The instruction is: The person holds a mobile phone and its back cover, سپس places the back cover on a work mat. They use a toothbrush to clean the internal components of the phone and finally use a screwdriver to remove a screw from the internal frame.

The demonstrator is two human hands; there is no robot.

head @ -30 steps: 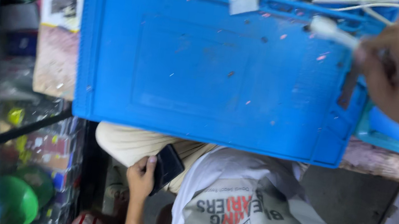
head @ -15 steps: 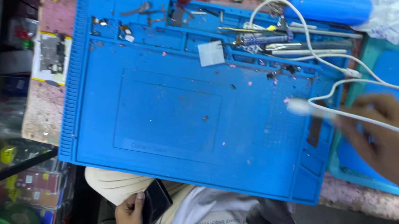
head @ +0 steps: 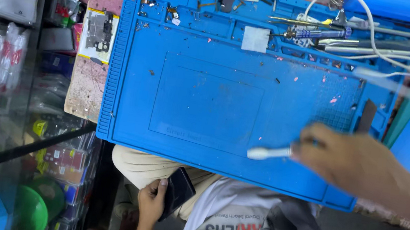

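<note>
Two hands show. Our right hand (head: pixel 353 162) comes in from the right over the near right part of the blue work mat (head: pixel 208 94), its fingers closed around a white cable plug (head: pixel 269 153) whose tip juts out to the left just above the mat. The hand is blurred, so we cannot tell exactly how the fingers sit on the plug, only that they grip it. The white cable (head: pixel 384 57) loops across the far right corner of the mat, near the row of tools (head: pixel 344 36) lying in the mat's far trays.

We judge the plug light and stiff, a small smooth piece of plastic, while the cable behind it is soft and limp and will drag or snag on the tools if pulled. The plug's body is the place to hold, pinched on its flat sides close to the tip, not the cord, which would bend at the joint.

Our left hand (head: pixel 152 204) is down below the near edge of the table, fingers wrapped around a dark phone (head: pixel 178 191) held against the lap. A small white square (head: pixel 255 39) lies at the far middle of the mat.
</note>
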